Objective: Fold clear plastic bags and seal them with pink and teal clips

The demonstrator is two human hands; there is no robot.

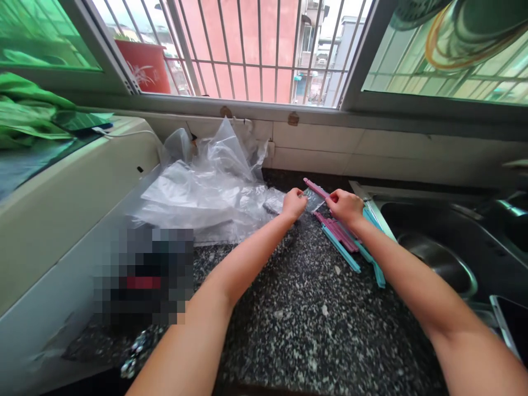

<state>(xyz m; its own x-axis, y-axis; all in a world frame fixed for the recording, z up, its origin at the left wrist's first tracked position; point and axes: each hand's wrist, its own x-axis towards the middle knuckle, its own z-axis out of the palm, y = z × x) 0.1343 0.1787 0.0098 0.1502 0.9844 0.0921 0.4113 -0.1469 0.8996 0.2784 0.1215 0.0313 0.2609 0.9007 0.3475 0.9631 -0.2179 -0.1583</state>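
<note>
My left hand [294,203] is closed in a pinch at the edge of a small clear plastic bag [314,200]. A pink bag sealing clip [315,188], long and thin, is gripped near one end by my right hand [345,207]. The clip slants along the far side of the small bag; whether the two are joined I cannot tell. Below my right hand, several pink clips [339,233] lie bunched on the counter with several blue clips [341,250] around them. Left of my left hand is a heap of crumpled clear plastic bags [206,192].
The speckled granite counter [305,308] runs to a dark sink [406,212] on the right, which holds a metal bowl [437,261]. A white appliance [78,181] stands at the left. Behind are a tiled wall [322,146] and a barred window.
</note>
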